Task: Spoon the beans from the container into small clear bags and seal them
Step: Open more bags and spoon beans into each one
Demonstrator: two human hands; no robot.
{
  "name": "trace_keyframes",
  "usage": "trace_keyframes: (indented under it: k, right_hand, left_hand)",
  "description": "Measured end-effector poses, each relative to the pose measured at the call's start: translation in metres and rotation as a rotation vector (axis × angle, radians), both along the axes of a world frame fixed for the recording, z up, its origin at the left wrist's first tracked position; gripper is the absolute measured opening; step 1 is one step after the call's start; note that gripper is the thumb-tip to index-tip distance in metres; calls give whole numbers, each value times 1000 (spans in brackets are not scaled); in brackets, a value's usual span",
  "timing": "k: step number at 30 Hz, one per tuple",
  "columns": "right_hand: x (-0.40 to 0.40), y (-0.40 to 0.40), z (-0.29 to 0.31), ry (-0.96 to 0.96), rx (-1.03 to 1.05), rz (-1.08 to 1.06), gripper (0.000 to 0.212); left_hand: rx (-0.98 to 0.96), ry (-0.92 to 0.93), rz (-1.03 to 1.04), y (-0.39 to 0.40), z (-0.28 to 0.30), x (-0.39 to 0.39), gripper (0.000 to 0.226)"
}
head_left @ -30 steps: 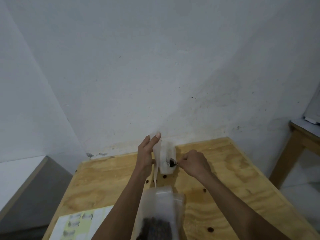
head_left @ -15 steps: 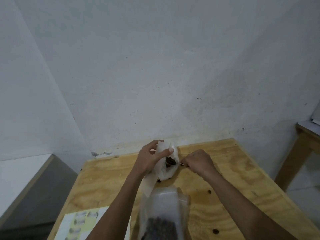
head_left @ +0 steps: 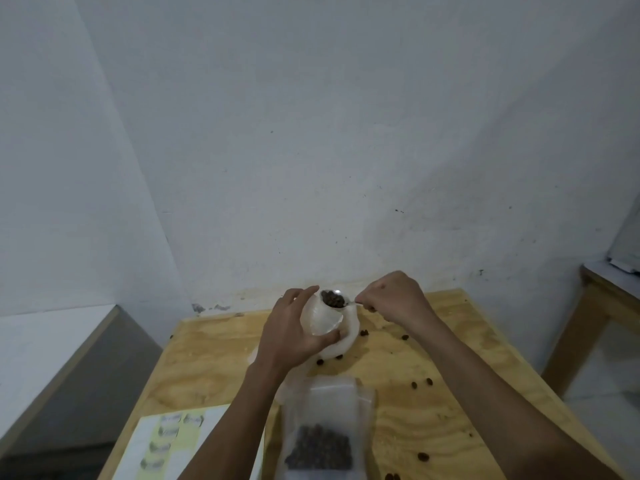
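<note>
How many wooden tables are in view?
2: the work table in the middle, strewn with beans, and a side table at the right edge, only partly in frame.

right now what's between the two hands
In the head view, the spoon heaped with beans bridges them: right hand pinches it over the small bag the left hand holds.

- Small bag [head_left: 325,318] sat mid-table [head_left: 450,386], left hand [head_left: 294,332] on its left side.
- Spoon [head_left: 334,299] over bag mouth, right hand [head_left: 394,297] to the right.
- Container [head_left: 323,431] nearer the person.
- Sheet [head_left: 169,445] left of container.
- Loose beans [head_left: 420,383] right of bag.
</note>
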State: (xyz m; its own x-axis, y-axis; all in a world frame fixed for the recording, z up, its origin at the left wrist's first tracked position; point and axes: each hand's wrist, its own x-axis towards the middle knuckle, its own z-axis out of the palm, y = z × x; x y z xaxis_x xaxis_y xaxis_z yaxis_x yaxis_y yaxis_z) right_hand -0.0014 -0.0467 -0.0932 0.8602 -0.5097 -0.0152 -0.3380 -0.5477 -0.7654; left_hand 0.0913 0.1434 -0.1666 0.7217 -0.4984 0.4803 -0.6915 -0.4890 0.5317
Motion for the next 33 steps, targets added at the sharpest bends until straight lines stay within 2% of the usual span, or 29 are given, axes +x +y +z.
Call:
trace_keyframes:
  k: [3,7,11,13,16,20,25,30,33]
  right_hand:
    - [-3,15,0,19,-158,87,13]
    - [-11,17,1,-24,-361,-52,17]
    - [-10,14,-27,120,-495,-80,19]
    - [-10,18,-43,179,-535,-54,19]
    - [-10,22,-61,167,-557,-20,22]
    - [-8,23,-72,159,-422,21,21]
    - [4,14,-79,154,-205,50,21]
    - [12,6,-81,170,40,-47,30]
    - [13,5,-80,176,118,-84,25]
  left_hand:
    - [-19,-12,-11,-2,3,-3,97]
    - [-34,26,8,1,6,-5,99]
    - [-70,106,0,1,8,-8,98]
    - [-90,177,-39,-3,8,-10,95]
    - [-204,351,-73,-12,6,-11,89]
    - [-375,525,-110,-25,4,-4,69]
    - [-581,706,-165,-39,17,3,60]
    - [-559,774,-152,-35,15,9,54]
    - [-522,768,-155,-31,12,11,54]
